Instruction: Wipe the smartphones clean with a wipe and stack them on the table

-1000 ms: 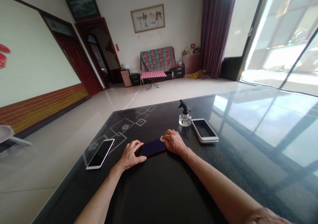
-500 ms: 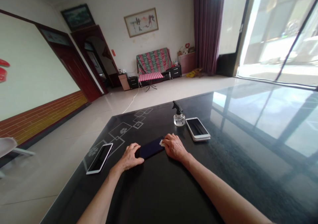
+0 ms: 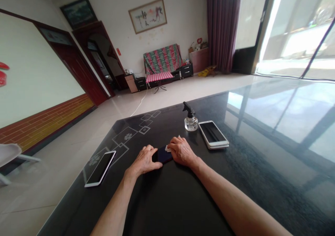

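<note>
A dark phone [image 3: 162,155] lies flat on the black glass table [image 3: 183,201]. My left hand [image 3: 144,160] rests over its near end and holds it down. My right hand [image 3: 181,150] presses a small white cloth [image 3: 168,147] onto the phone's far end; most of the cloth is hidden under my fingers. Only a short strip of the phone shows between the two hands.
A white-framed phone [image 3: 99,168] lies near the table's left edge. A small clear spray bottle [image 3: 190,119] stands beyond my right hand, with two stacked white phones [image 3: 213,135] to its right. Tiled floor, a covered sofa [image 3: 162,59] and glass doors lie beyond.
My hands have closed toward each other over the dark phone, so less of it shows. The right hand with the cloth has slid a little toward the left hand. My head has shifted slightly.
</note>
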A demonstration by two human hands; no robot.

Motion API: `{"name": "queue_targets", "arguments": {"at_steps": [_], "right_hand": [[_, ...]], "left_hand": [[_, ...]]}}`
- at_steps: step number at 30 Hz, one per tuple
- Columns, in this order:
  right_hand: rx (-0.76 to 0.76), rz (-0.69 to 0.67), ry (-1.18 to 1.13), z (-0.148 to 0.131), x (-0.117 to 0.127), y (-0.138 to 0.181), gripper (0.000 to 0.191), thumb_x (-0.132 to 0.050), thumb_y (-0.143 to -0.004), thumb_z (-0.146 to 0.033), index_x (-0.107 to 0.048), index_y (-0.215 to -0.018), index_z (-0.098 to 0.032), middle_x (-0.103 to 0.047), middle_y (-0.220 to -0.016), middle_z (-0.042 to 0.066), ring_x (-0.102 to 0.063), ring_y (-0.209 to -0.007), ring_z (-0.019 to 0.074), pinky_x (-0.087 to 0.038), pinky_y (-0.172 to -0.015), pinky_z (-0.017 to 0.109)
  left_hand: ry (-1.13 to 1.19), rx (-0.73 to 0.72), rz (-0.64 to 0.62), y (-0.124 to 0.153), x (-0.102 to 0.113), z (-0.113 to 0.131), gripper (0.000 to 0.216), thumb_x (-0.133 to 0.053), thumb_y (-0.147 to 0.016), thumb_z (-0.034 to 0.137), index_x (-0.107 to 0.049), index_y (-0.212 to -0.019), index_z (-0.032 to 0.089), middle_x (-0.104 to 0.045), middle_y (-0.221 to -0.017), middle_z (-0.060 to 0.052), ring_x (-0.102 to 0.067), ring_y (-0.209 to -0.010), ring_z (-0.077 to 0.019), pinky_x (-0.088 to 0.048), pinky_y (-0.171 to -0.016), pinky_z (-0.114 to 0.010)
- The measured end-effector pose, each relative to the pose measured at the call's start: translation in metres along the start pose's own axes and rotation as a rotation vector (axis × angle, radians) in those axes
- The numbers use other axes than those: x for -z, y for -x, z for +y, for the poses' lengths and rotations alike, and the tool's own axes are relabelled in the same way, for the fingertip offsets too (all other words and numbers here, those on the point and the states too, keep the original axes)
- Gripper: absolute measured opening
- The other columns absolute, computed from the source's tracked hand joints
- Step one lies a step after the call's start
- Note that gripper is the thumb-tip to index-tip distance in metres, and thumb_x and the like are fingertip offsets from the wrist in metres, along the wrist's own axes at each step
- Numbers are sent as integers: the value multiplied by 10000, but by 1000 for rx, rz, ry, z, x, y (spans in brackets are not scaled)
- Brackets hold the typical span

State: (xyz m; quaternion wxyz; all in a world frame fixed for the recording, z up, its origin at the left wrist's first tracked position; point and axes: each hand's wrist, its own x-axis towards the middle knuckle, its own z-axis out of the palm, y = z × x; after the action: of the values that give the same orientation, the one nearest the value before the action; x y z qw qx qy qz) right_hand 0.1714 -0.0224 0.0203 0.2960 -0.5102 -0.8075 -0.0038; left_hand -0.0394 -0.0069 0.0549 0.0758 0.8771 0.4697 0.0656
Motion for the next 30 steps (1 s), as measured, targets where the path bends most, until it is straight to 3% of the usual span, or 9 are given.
{"name": "queue_targets", "arguments": {"at_steps": [4,16,23,30], "right_hand": [[12,4,0,2,0,-3,214,-520,-844,-154,-694,-944,-228,-609,-977,47,-526,-891,181,-325,-803,304],[6,-10,-5,5,0,-11,240,-484,-862,-151,-696,-950,-220,-618,-960,51,-541,-863,176,-330,-834,311],[76,-73,8,-8,2,-9,202,-531,-811,-150,-710,-877,-220,-617,-938,47,-528,-838,177,-325,-785,311],[179,-114,-26,-23,1,-6,179,-542,-815,-170,-700,-877,-227,-611,-935,35,-519,-831,170,-329,-830,308]], "left_hand": [[-25,-59,-8,-3,5,0,511,-678,-654,393,-651,-1128,208,-593,-1048,-68,-556,-985,-267,-455,-898,-350],[21,-35,-66,-7,16,-7,573,-673,-663,445,-620,-1184,213,-640,-1051,-50,-616,-946,-258,-475,-839,-316],[9,-50,12,-3,4,-10,644,-719,-594,399,-606,-1197,203,-600,-1161,-77,-531,-1111,-308,-444,-939,-362],[69,-53,20,-3,-3,-13,675,-708,-595,399,-577,-1230,214,-561,-1179,-70,-522,-1085,-291,-442,-947,-368]]}}
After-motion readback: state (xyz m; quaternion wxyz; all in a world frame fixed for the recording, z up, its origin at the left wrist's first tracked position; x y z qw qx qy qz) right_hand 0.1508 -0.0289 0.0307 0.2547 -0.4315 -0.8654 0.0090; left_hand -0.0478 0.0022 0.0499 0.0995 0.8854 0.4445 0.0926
